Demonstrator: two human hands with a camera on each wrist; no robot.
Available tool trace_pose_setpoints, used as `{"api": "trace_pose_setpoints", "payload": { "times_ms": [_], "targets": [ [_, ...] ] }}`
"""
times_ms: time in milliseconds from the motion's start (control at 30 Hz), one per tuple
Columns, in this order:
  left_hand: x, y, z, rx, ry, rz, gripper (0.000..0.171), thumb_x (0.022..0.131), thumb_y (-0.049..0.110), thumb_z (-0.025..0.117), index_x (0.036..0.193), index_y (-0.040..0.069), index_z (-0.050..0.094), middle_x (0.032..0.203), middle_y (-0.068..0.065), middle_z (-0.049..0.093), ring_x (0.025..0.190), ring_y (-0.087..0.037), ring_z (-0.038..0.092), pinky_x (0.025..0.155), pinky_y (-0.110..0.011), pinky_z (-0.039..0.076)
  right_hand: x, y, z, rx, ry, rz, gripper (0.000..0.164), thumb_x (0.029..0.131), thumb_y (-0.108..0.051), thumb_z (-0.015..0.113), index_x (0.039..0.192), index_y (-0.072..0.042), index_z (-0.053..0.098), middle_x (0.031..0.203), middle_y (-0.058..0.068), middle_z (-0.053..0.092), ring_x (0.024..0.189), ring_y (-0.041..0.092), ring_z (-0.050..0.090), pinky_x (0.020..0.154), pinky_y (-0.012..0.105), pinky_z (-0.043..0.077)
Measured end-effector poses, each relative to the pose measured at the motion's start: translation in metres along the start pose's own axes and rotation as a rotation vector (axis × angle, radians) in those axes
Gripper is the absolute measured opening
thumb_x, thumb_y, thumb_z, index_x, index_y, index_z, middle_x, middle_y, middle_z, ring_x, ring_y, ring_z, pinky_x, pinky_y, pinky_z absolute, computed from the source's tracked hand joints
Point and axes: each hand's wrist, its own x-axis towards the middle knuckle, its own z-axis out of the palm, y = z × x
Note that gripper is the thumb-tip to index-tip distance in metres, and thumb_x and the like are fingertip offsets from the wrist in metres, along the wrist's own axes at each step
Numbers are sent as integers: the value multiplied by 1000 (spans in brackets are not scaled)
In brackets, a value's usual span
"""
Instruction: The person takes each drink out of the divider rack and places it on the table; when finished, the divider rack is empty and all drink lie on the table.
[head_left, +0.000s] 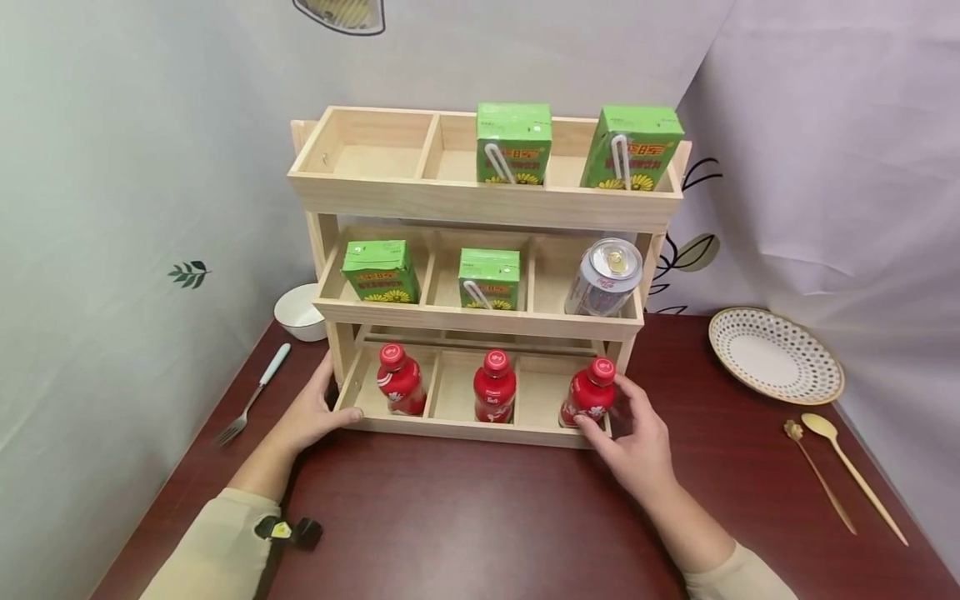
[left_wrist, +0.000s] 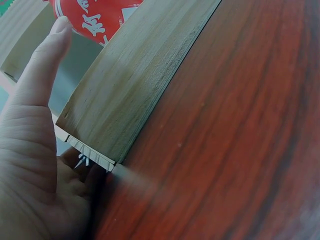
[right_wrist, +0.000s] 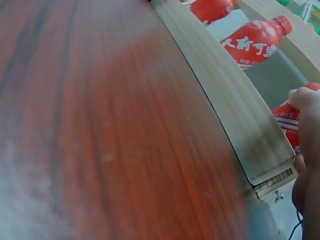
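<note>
A three-tier wooden rack stands on the table, each tier split into three compartments. My left hand grips the bottom tier's left end, thumb over the front corner and fingers along the outer side. At the opposite end, my right hand holds the tier's corner, its thumb overlapping the right red bottle and its other fingers partly hidden behind the side. Two more red bottles, one left and one in the middle, stand in that tier. In the left wrist view, the front board meets the tabletop.
Green drink cartons fill the top tier's middle and right; two more sit beside a silver can on the middle tier. A bowl and fork lie left; a plate and two gold utensils lie right.
</note>
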Motion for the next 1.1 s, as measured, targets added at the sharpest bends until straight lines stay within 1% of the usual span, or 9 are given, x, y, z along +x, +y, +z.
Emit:
{"api": "trace_pose_setpoints", "payload": {
  "times_ms": [133,333,500,567,667,767,900,1000,1100],
  "targets": [
    [-1,2,0,15,4,-6,109,67,-6,75,155,5,10,157,-19,14,142,-29,15,106,-19,17,-4,13,1,-4,-14,33,87,60,6,89,136,-8,50,119,8,64,100,24,65,87,22,48],
    [-1,-1,-1,18,4,-28,106,71,-4,72,156,10,10,158,-15,14,141,-32,15,106,-22,18,-5,18,-1,42,-21,58,84,62,5,88,135,-11,51,119,7,64,101,26,63,87,23,48],
    [-1,-23,-4,11,9,-22,105,72,-3,71,156,20,11,159,-10,15,140,-31,17,108,-29,19,-5,18,-2,46,-22,53,84,60,6,88,134,-10,52,118,8,64,101,22,64,86,23,49],
    [-2,-33,-4,9,14,-11,102,75,1,71,156,22,12,159,-8,14,142,-28,15,109,-31,16,-5,19,-3,45,-28,55,84,60,7,88,134,-10,52,118,8,64,103,18,63,86,23,48],
    [-4,-39,-5,-4,29,2,91,82,4,64,156,20,14,160,-9,12,143,-24,11,111,-33,11,-6,19,-4,44,-34,53,86,60,8,88,136,-10,51,118,9,65,105,14,63,86,22,48],
    [-6,-39,-4,-12,45,5,78,90,6,55,156,15,13,160,-14,10,143,-19,8,111,-29,7,0,2,-8,48,-28,29,84,59,13,86,134,-1,51,115,16,65,104,9,63,84,22,48],
    [-7,-36,-4,-24,50,17,67,97,7,46,155,10,14,158,-19,11,141,-14,11,108,-21,9,10,-21,-12,65,-12,-3,80,57,20,83,129,10,50,111,24,64,102,4,63,83,23,49],
    [-7,-35,-3,-35,52,33,64,99,8,43,155,9,14,158,-19,12,141,-14,13,107,-17,11,12,-22,-15,81,-7,-14,80,56,22,82,127,12,50,111,25,64,102,5,63,83,23,50],
    [-6,-34,-3,-53,49,28,60,101,11,38,155,8,13,158,-20,11,141,-15,12,108,-18,11,15,-22,-18,106,1,-25,79,54,24,81,126,13,50,110,25,64,101,6,64,82,23,50]
  ]
}}
